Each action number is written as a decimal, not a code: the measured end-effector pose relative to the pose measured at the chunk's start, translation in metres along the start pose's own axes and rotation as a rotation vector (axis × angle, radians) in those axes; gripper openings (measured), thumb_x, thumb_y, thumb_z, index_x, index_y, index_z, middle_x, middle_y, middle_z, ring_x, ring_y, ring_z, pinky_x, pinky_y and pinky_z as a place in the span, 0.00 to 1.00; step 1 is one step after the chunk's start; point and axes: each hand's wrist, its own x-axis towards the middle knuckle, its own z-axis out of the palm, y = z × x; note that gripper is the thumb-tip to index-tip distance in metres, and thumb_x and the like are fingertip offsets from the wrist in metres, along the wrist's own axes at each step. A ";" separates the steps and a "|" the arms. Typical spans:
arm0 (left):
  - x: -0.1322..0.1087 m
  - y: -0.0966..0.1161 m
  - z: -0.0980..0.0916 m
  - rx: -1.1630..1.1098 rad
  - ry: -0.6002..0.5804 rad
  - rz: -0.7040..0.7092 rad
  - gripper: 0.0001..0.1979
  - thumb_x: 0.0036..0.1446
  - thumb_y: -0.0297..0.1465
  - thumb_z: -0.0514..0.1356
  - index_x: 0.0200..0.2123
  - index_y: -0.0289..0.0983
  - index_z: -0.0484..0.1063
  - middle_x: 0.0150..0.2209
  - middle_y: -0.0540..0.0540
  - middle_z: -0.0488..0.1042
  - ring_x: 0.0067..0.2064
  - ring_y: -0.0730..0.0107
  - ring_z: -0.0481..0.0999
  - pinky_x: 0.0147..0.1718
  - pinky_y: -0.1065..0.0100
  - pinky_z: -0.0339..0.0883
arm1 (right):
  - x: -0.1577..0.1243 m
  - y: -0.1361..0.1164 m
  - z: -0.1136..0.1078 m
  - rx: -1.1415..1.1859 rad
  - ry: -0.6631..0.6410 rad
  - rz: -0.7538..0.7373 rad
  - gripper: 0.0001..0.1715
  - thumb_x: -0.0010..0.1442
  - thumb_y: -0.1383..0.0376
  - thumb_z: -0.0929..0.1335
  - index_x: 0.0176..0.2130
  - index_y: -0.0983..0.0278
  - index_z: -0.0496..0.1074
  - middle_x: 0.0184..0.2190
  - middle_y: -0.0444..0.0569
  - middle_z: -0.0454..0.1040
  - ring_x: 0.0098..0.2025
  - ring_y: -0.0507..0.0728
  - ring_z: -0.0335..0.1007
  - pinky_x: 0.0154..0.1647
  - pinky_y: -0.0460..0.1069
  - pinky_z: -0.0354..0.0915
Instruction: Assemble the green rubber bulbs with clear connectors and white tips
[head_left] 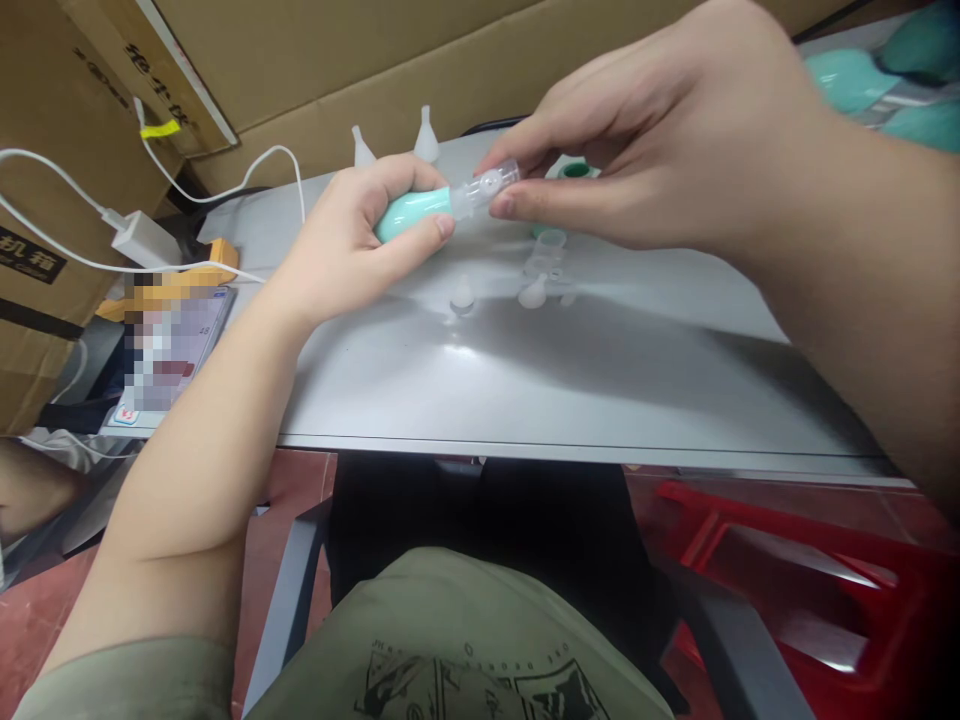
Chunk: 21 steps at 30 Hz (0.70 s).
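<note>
My left hand (375, 215) is wrapped round a glossy turquoise squeeze bulb (412, 213), thumb and fingers along its sides. A clear plastic tube piece (474, 194) sits against the bulb's open end, in line with it. Thumb and fingertips of my right hand (600, 160) pinch the far end of this clear tube. Below the hands on the table lie a small translucent tip (462, 296), another clear tube piece (546, 252) and a rounded translucent piece (533, 291). Partly hidden behind my right hand is a turquoise part with a dark green opening (576, 170).
Two white cone-shaped tips (427, 135) stand at the table's back edge by a cardboard box (337, 70). More turquoise bulbs (851, 80) lie at the far right. On the left are a white charger (146, 240) with cables and a phone (184, 345). A red stool (885, 600) stands below right.
</note>
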 end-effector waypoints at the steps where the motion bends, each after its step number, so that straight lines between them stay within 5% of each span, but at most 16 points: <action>1: 0.000 0.002 0.000 -0.002 -0.003 0.005 0.13 0.69 0.47 0.72 0.43 0.43 0.85 0.29 0.48 0.79 0.35 0.56 0.82 0.41 0.54 0.78 | 0.000 0.001 0.000 -0.018 -0.007 -0.007 0.20 0.77 0.53 0.76 0.59 0.58 0.91 0.45 0.36 0.87 0.46 0.41 0.76 0.52 0.34 0.67; 6: -0.002 0.006 0.001 0.013 -0.001 -0.014 0.08 0.67 0.40 0.70 0.41 0.43 0.84 0.25 0.51 0.73 0.35 0.56 0.84 0.42 0.55 0.79 | -0.002 0.001 0.002 -0.050 -0.020 -0.024 0.20 0.78 0.52 0.75 0.59 0.56 0.91 0.48 0.36 0.88 0.49 0.45 0.80 0.57 0.39 0.70; 21: -0.002 0.006 0.010 0.086 0.057 -0.061 0.05 0.72 0.37 0.69 0.46 0.43 0.82 0.34 0.49 0.80 0.36 0.58 0.84 0.44 0.55 0.81 | -0.004 -0.010 0.008 -0.040 0.026 0.007 0.24 0.78 0.53 0.72 0.58 0.66 0.91 0.47 0.43 0.88 0.46 0.51 0.79 0.54 0.48 0.73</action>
